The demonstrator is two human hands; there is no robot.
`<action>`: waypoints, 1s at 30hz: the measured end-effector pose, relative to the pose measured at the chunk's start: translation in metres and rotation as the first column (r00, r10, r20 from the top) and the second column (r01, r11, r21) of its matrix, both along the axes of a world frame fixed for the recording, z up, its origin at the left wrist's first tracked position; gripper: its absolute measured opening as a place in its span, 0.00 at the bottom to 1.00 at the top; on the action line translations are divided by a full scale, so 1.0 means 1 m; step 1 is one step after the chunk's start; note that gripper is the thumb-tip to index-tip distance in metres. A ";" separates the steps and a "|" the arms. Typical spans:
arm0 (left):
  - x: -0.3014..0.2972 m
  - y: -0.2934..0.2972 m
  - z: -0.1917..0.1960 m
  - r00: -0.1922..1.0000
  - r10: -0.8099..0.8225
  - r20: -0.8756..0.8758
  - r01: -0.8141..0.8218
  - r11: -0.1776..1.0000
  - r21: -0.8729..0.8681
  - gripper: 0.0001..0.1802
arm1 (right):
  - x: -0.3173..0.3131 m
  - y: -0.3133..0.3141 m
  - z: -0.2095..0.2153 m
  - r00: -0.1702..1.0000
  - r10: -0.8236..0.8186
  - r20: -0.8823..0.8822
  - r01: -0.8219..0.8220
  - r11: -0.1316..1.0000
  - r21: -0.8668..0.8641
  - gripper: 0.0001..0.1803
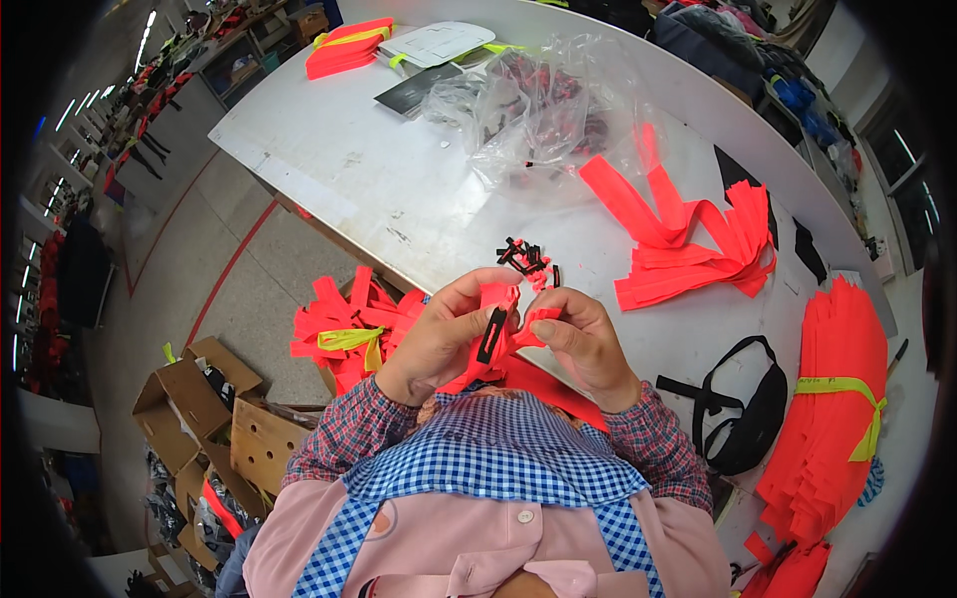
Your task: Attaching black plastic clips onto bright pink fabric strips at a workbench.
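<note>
My left hand and my right hand meet in front of my chest over the table's near edge. Both pinch one neon orange strap. A small black plastic slider buckle sits on the strap by my left thumb. My right hand's fingers fold the strap's end. Just beyond my hands, a little heap of black buckles lies on the white table. A loose fan of orange straps lies to the right of it.
A crumpled clear plastic bag lies mid-table. A tall stack of orange straps tied with a yellow band stands at right, beside a black pouch. More orange straps fill a box at left. Cardboard boxes stand on the floor.
</note>
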State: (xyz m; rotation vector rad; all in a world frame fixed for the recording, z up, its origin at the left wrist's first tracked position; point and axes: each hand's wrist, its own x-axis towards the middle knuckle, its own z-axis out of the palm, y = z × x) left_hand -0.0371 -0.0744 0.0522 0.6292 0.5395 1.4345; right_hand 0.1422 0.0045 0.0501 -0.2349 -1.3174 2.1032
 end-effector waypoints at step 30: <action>-0.007 -0.014 0.029 0.449 0.167 -0.878 -0.093 0.986 0.140 0.10 | -0.007 -0.011 0.001 0.853 -0.521 -0.045 0.300 0.417 0.858 0.11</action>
